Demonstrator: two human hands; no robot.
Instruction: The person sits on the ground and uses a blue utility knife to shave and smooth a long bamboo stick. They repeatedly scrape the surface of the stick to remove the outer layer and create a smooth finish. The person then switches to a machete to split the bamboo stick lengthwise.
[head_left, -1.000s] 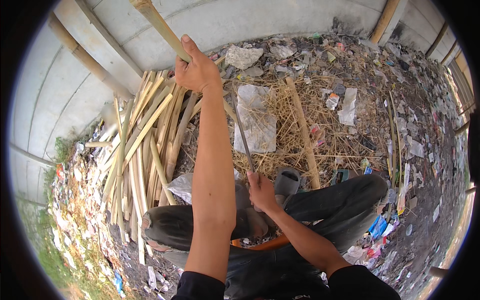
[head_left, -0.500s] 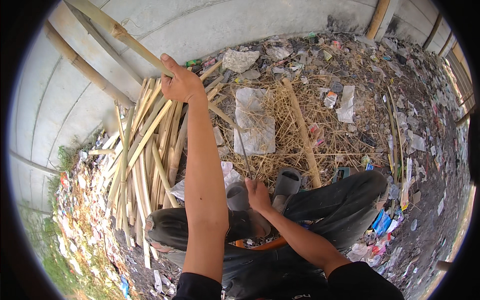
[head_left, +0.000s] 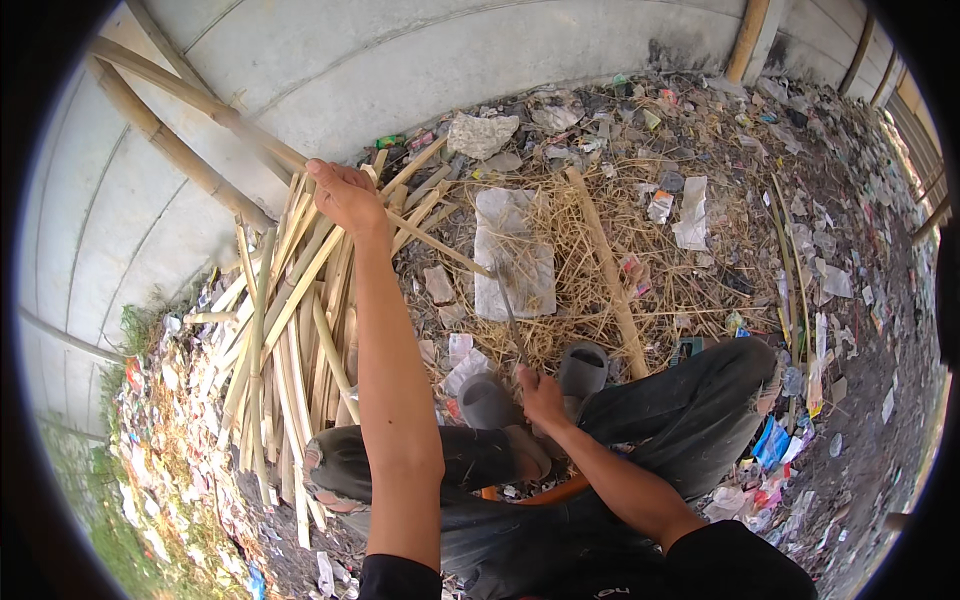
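Note:
My left hand grips a long bamboo strip that slants from the wall at the upper left down toward the middle. Its near end rests over or just above a pale slab strewn with shavings; I cannot tell if they touch. Closed round a handle, my right hand holds a knife with a dark, narrow blade pointing forward. The blade's blurred tip is beside the strip's near end. Beneath my left forearm lies a pile of split bamboo strips.
A thick bamboo pole lies on straw-like shavings right of the slab. My sandals are close to the knife. A concrete wall with leaning poles stands behind. Litter covers the ground, including a rock.
My left hand has moved slightly left and down, and the strip's far part has swung lower. The knife has shifted right, with its tip now beside the strip's end.

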